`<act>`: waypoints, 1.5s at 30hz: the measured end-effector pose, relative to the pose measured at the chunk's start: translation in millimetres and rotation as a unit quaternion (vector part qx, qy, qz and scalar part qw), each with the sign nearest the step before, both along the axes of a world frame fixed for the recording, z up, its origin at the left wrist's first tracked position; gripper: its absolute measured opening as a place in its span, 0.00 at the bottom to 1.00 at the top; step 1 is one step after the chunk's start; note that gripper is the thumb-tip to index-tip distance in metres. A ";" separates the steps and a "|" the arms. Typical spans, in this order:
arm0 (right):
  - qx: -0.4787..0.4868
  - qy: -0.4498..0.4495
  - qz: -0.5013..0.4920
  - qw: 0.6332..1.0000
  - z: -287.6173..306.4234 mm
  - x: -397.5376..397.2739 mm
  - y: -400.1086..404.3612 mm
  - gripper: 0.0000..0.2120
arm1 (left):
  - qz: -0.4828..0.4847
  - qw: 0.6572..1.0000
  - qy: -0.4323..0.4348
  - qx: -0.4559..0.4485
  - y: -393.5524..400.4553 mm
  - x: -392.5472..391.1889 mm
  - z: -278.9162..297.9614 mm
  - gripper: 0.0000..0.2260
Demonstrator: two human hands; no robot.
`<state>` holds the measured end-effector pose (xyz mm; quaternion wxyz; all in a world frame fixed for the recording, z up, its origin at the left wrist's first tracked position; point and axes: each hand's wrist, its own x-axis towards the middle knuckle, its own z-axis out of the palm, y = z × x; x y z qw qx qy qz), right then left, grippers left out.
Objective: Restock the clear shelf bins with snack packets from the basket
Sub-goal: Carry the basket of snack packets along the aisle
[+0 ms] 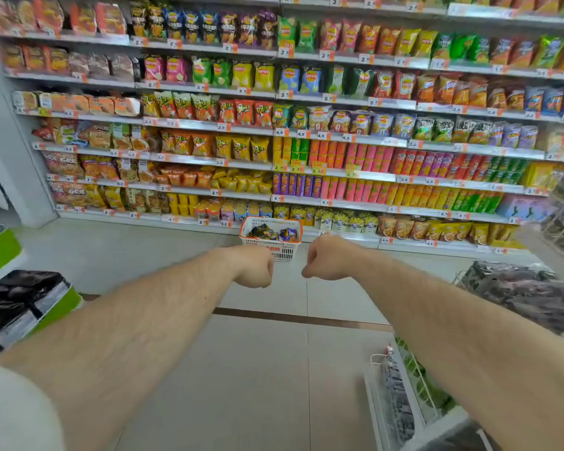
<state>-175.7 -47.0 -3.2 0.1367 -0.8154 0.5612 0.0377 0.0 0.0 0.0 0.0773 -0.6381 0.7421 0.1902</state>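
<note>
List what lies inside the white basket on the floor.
The basket holds a loose heap of small snack packets, mostly dark, some purple and orange. Its walls and the top packets hide whatever is lower down.

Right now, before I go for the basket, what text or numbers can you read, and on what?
"4.9" on an orange price tag on the shelf edge.
"4.9" on the next tag to its right.
"5.9" on a tag lower right.
"3.2" on a tag.
Packet brands and the red print on the basket: too blurred to read.
Most other tags: too small or blurred.
</note>
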 end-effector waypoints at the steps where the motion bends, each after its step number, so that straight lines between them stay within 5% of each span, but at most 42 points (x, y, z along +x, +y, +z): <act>1: 0.012 -0.010 -0.007 1.000 -5.8 0.2 -22.7 0.15 | 0.002 1.000 -0.002 0.005 -20.0 -1.3 -1.4 0.05; 16: 0.091 -0.129 -0.057 0.986 -47.1 22.9 -369.6 0.12 | 0.082 0.996 0.029 0.033 -349.4 26.1 -19.3 0.10; 27: 0.123 -0.096 -0.097 0.983 -99.8 87.0 -613.6 0.08 | 0.091 0.987 0.112 0.073 -620.3 102.7 -110.6 0.11; 36: 0.154 -0.118 -0.209 0.958 -139.3 121.7 -817.6 0.13 | 0.086 0.979 0.152 0.109 -844.3 156.1 -155.0 0.11; 45: 0.183 -0.147 -0.251 0.939 -244.6 129.6 -1051.9 0.06 | 0.136 0.966 0.166 0.142 -1062.9 156.1 -242.3 0.06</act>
